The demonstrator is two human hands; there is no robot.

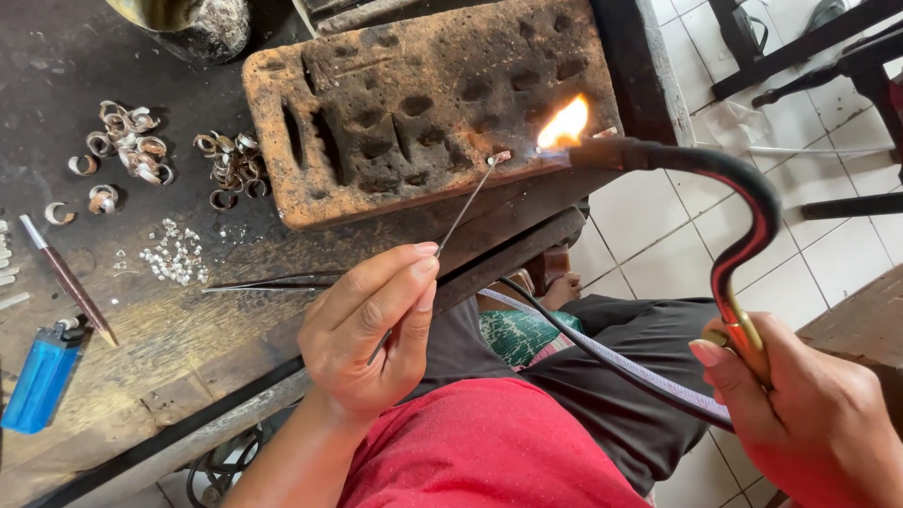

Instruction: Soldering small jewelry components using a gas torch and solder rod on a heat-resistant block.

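The left hand (372,329) pinches one thin metal pick (461,218) between thumb and fingers, closed on its lower end; the pick runs up and away from the hand to the near edge of the soldering block (376,113), its tip touching one small workpiece (501,157). The right hand (800,404) is wrapped around the brass grip of one curved torch (743,245), whose flame (564,124) burns just beside the workpiece. Left of the block on the worktop (188,329) lie two clusters of rings (127,141), one tweezers (273,282), and one blue lighter (42,376).
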